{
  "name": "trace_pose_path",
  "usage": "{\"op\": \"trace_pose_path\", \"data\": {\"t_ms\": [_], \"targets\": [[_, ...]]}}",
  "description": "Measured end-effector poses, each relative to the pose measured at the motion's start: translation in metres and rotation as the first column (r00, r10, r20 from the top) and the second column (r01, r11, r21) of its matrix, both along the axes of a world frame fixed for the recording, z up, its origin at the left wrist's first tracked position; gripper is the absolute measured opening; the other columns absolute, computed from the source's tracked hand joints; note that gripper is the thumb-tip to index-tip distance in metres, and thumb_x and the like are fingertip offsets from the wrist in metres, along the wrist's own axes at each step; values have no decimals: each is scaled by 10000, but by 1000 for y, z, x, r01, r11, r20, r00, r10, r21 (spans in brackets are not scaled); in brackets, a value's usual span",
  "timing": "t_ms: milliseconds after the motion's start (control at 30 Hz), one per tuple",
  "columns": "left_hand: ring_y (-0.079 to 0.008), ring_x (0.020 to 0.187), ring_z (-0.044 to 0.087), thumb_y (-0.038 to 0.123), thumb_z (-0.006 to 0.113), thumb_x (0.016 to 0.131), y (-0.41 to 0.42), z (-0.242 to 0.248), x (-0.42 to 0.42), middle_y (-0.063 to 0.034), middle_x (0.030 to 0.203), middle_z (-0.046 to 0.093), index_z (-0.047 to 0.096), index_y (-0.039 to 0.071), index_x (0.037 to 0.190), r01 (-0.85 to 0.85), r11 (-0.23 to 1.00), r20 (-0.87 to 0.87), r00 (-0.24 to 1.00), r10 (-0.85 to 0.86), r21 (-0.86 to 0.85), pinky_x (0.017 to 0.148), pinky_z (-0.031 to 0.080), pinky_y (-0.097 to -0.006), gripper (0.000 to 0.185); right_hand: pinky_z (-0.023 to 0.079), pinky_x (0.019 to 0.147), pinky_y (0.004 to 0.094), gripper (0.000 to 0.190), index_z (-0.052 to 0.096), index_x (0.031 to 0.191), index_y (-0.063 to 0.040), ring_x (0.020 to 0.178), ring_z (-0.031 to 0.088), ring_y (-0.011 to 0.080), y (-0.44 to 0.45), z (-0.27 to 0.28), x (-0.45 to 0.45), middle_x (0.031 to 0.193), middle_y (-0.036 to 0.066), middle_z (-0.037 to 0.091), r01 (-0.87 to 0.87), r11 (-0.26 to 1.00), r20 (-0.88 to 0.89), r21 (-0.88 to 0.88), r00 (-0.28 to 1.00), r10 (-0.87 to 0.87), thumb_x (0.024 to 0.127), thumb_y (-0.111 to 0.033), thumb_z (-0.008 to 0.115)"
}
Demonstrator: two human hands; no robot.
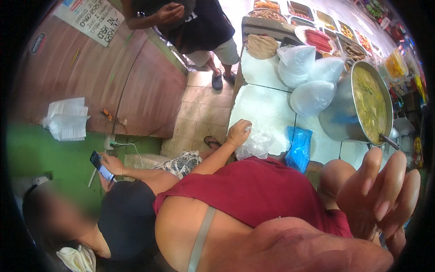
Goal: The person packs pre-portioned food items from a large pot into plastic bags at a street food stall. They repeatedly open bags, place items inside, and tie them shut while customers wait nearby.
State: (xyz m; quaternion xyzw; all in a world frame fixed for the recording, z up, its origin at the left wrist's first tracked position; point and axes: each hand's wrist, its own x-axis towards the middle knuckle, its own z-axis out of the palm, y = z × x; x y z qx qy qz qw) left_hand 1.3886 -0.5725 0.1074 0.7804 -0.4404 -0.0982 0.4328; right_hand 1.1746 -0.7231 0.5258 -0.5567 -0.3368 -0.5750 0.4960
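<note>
My left hand (239, 133) rests at the near left edge of the white tiled counter (261, 103), its fingers closed on a bit of clear plastic. A crumpled clear plastic bag (257, 146) lies just beside it. Close to the camera at the right, my right hand (380, 193) is raised with bent, spread fingers; nothing shows in it. Beyond it stands a large metal pot (336, 112) of yellowish soup with greens, a ladle handle (389, 141) over its rim. Filled clear bags (312, 97) sit left of the pot, and a blue plastic bag (299, 148) hangs over the near edge.
Food trays (326, 22), a plate of red sausages (316, 39) and a folded brown cloth (261, 46) are at the counter's far end. At left, a seated person (127, 217) holds a phone (101, 166). Another person (200, 30) stands beyond, near a wooden panel (149, 81).
</note>
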Motion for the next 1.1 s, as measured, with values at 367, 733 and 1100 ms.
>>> {"op": "trace_pose_path", "data": {"t_ms": [367, 733, 1100], "targets": [[-353, 825, 633, 115, 666, 794, 0, -5, -1, -117, 903, 618, 632, 112, 970, -8, 1000, 54, 999, 7, 22, 723, 523, -451, 179, 372, 878, 386, 367, 651, 1159, -125, 1071, 500, 194, -8, 1, 7, 1136, 36, 547, -150, 988, -10, 19, 989, 150, 917, -399, 632], [-319, 802, 628, 112, 677, 789, 2, -4, -3, -100, 864, 595, 644, 121, 952, -6, 1000, 115, 993, 3, 21, 696, 514, -419, 167, 358, 893, 395, 327, 658, 1150, -151, 1088, 494, 177, -5, 2, 12, 1163, 26, 552, -188, 982, 5, 24, 982, 188, 914, -377, 637], [-324, 802, 631, 106, 680, 775, 1, -5, -3, -101, 868, 600, 645, 128, 951, 0, 999, 119, 993, -4, 36, 688, 518, -424, 181, 344, 907, 405, 291, 666, 1140, -177, 1105, 488, 160, -8, 4, 15, 1190, 16, 556, -211, 977, 69, 3, 975, 210, 910, -354, 641]]}}
